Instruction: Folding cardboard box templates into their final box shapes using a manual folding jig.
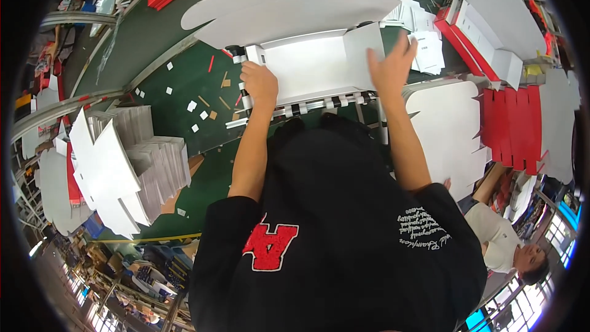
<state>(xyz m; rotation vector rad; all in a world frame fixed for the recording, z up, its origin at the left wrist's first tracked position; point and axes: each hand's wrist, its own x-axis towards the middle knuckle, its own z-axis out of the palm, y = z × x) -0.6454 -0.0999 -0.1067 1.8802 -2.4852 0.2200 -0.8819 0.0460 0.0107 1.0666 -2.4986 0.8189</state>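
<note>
An open white cardboard box lies in front of me, its long grey lid flap spread out on the far side. My left hand is closed over the box's left end wall, with the fingers curled at its edge. At the right end, my right hand is raised with its thumb and fingers apart, holding nothing. It is close beside the box's right end flap. A metal frame with black and white clamps runs along the box's near edge.
Flat white box blanks are stacked at my right, beside red-sided ones. White leaflets lie beyond my right hand. More folded cardboard stands at left. Paper scraps dot the green floor. Another person is at lower right.
</note>
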